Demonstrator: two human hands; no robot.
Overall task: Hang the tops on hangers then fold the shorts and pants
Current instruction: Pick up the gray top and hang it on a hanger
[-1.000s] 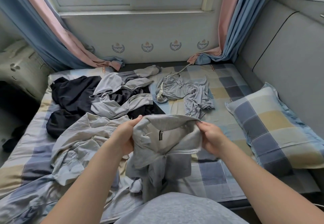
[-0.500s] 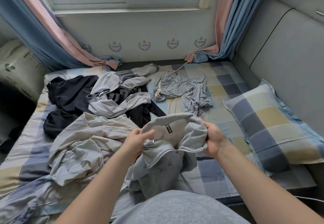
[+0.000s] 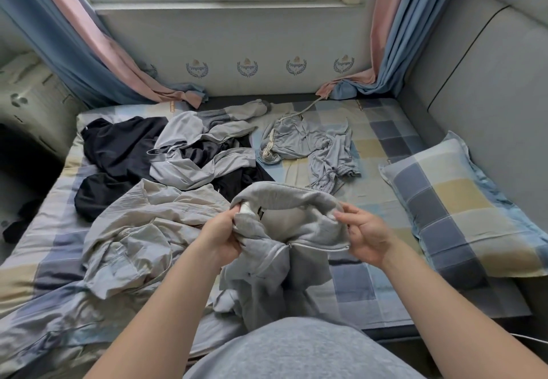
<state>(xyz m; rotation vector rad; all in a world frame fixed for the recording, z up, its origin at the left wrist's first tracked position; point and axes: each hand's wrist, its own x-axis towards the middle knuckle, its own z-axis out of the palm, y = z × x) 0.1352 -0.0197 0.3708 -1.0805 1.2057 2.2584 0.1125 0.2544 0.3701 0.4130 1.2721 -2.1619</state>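
Here, the left hand (image 3: 221,236) grips the collar of a grey fleece zip-up top (image 3: 284,230), fingers curled into the fabric. The right hand (image 3: 367,235) pinches the collar's other side. The top hangs just above the checked bed sheet (image 3: 385,147).

zip top (image 3: 284,230): matt grey fleece cloth | pillow (image 3: 462,212): smooth checked cotton

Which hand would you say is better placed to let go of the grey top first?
Right, probably: the right hand holds only the top's collar edge with its fingertips, while the left hand grips a bunched handful.
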